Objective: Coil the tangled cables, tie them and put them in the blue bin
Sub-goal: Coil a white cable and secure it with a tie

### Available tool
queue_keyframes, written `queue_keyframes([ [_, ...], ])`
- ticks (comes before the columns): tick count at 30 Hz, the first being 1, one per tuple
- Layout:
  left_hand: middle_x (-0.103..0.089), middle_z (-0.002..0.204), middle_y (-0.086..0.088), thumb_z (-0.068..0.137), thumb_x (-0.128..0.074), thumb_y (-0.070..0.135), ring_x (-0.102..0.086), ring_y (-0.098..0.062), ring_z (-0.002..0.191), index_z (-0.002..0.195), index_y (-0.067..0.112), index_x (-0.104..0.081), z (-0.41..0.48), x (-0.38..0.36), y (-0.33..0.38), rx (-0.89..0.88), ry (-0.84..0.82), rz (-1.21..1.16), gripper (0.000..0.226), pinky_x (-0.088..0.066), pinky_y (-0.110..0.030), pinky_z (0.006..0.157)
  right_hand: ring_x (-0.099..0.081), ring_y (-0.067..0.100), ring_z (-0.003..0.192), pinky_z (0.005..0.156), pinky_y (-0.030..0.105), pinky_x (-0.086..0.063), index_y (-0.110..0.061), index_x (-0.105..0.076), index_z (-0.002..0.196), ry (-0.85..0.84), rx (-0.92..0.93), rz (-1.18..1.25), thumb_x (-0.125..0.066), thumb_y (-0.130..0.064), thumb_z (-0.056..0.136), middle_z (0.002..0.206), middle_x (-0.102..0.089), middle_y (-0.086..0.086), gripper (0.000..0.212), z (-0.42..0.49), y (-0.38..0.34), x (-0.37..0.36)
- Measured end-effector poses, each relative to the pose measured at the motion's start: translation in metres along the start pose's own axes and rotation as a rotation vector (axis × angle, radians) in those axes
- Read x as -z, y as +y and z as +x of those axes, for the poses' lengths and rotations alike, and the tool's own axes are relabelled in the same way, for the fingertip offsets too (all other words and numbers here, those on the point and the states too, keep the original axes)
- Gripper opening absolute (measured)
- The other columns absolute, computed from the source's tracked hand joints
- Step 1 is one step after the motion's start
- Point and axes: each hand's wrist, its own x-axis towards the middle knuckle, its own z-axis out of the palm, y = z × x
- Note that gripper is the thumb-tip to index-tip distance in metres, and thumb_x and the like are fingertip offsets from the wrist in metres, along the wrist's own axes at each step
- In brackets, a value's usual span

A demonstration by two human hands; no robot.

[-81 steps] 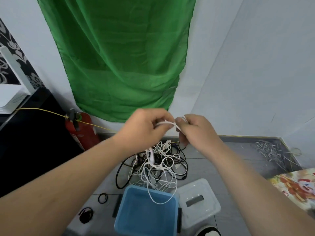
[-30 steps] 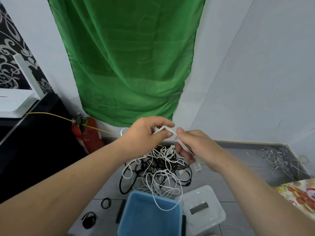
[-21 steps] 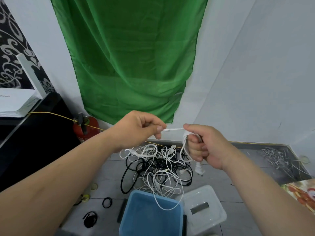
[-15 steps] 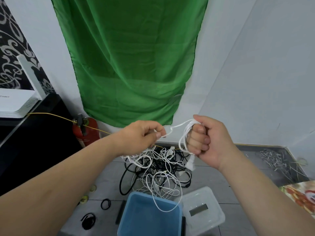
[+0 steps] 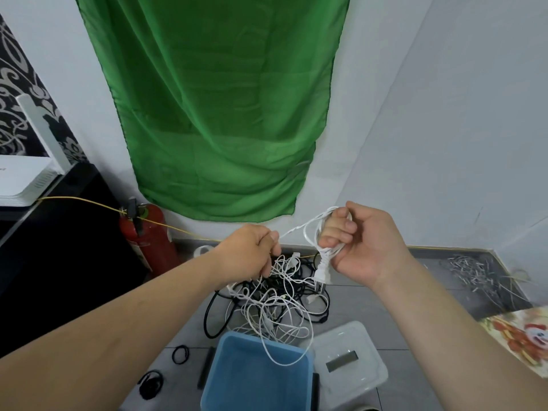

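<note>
My right hand [image 5: 361, 241] is curled round a white cable [image 5: 310, 229] that loops over its fingers; the cable's white plug [image 5: 321, 269] hangs just below the fist. My left hand [image 5: 252, 250] pinches the same cable a short way to the left, and the stretch between the hands is taut. Below the hands a tangle of white and black cables [image 5: 272, 301] lies on the grey floor. One white loop droops over the far rim of the blue bin [image 5: 237, 378], which stands open at the bottom centre.
A clear plastic lid [image 5: 350, 378] lies right of the bin. Black hair ties [image 5: 181, 354] and a black strap [image 5: 151, 387] lie to its left. A red fire extinguisher [image 5: 145, 235] stands by a black cabinet [image 5: 44, 247]. Wire scraps [image 5: 480, 271] lie far right.
My right hand has turned palm-up and wound the white cable round its fingers, the plug now hanging beneath it. My left hand stayed pinching the cable and moved slightly apart.
</note>
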Motion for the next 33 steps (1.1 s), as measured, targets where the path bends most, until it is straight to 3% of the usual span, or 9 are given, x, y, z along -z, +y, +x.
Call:
queue_keyframes([
  [4, -0.066, 0.065, -0.007, 0.109, -0.042, 0.035, -0.052, -0.014, 0.044, 0.106, 0.011, -0.064, -0.006, -0.013, 0.002, -0.014, -0.180, -0.013, 0.033, -0.042, -0.022, 0.044, -0.032, 0.014, 0.046, 0.058, 0.030, -0.037, -0.014, -0.051, 0.072, -0.009, 0.105, 0.062, -0.036, -0.026, 0.105, 0.058, -0.036, -0.003, 0.039, 0.000, -0.002, -0.002],
  [9, -0.065, 0.072, 0.004, 0.106, -0.051, 0.027, -0.059, -0.008, 0.056, 0.120, 0.031, -0.061, -0.002, -0.022, -0.016, -0.103, -0.248, 0.230, 0.018, -0.050, -0.024, 0.061, -0.046, 0.018, 0.053, 0.069, 0.035, -0.047, -0.008, -0.056, 0.092, 0.124, 0.256, 0.194, -0.034, -0.023, 0.110, 0.064, -0.053, 0.004, 0.032, 0.000, -0.014, 0.001],
  [13, -0.071, 0.076, 0.002, 0.106, -0.047, 0.026, -0.066, -0.010, 0.062, 0.114, 0.030, -0.062, -0.006, -0.033, -0.018, -0.066, -0.428, 0.339, 0.018, -0.057, -0.035, 0.067, -0.048, 0.020, 0.058, 0.072, 0.036, -0.050, -0.009, -0.056, 0.091, 0.223, 0.372, 0.075, -0.035, -0.025, 0.112, 0.065, -0.055, 0.005, 0.034, 0.004, -0.018, 0.004],
  [16, -0.072, 0.080, 0.008, 0.100, -0.050, 0.024, -0.069, -0.011, 0.070, 0.109, 0.035, -0.063, -0.010, -0.039, -0.015, -0.116, -0.471, 0.481, 0.019, -0.058, -0.027, 0.072, -0.058, 0.021, 0.062, 0.069, 0.033, -0.054, -0.009, -0.058, 0.093, 0.338, 0.538, -0.240, -0.041, -0.024, 0.110, 0.071, -0.060, 0.006, 0.029, 0.008, -0.021, 0.011],
  [19, -0.063, 0.069, 0.025, 0.102, -0.051, 0.027, -0.060, 0.004, 0.067, 0.114, 0.040, -0.062, -0.017, -0.040, -0.003, -0.223, -0.421, 0.529, 0.021, -0.050, -0.020, 0.066, -0.064, 0.017, 0.063, 0.066, 0.025, -0.054, -0.011, -0.061, 0.091, 0.388, 0.760, -0.777, -0.045, -0.021, 0.107, 0.072, -0.067, 0.002, 0.024, 0.006, -0.016, 0.021],
  [21, -0.065, 0.071, 0.019, 0.104, -0.050, 0.033, -0.062, -0.001, 0.067, 0.110, 0.032, -0.063, -0.020, -0.035, 0.009, -0.337, -0.318, 0.531, 0.014, -0.051, -0.023, 0.065, -0.065, 0.015, 0.067, 0.066, 0.021, -0.051, -0.009, -0.061, 0.090, 0.344, 0.829, -1.140, -0.049, -0.020, 0.105, 0.076, -0.071, 0.000, 0.022, 0.006, -0.011, 0.027],
  [25, -0.066, 0.068, 0.004, 0.100, -0.062, 0.033, -0.055, -0.007, 0.056, 0.089, 0.025, -0.067, -0.012, -0.007, 0.022, -0.527, 0.049, 0.305, 0.015, -0.045, -0.024, 0.055, -0.065, 0.031, 0.074, 0.073, 0.040, -0.052, 0.001, -0.061, 0.081, 0.254, 0.684, -1.555, -0.056, -0.027, 0.098, 0.073, -0.069, 0.013, 0.033, 0.010, -0.003, 0.035],
  [27, -0.065, 0.063, 0.000, 0.093, -0.073, 0.031, -0.047, -0.003, 0.050, 0.084, 0.021, -0.072, -0.008, 0.008, 0.024, -0.486, 0.193, 0.132, 0.013, -0.038, -0.018, 0.050, -0.061, 0.030, 0.061, 0.069, 0.044, -0.052, 0.000, -0.062, 0.077, 0.162, 0.539, -1.491, -0.056, -0.030, 0.098, 0.062, -0.066, 0.012, 0.038, 0.007, 0.003, 0.032],
  [33, -0.061, 0.058, -0.008, 0.082, -0.084, 0.037, -0.046, -0.012, 0.053, 0.076, 0.019, -0.076, -0.005, 0.025, 0.015, -0.371, 0.343, -0.073, 0.021, -0.040, -0.027, 0.050, -0.037, 0.020, 0.044, 0.053, 0.033, -0.033, -0.014, -0.060, 0.065, -0.195, 0.076, -1.248, -0.047, -0.044, 0.105, 0.047, -0.043, 0.008, 0.052, -0.005, 0.025, 0.010],
])
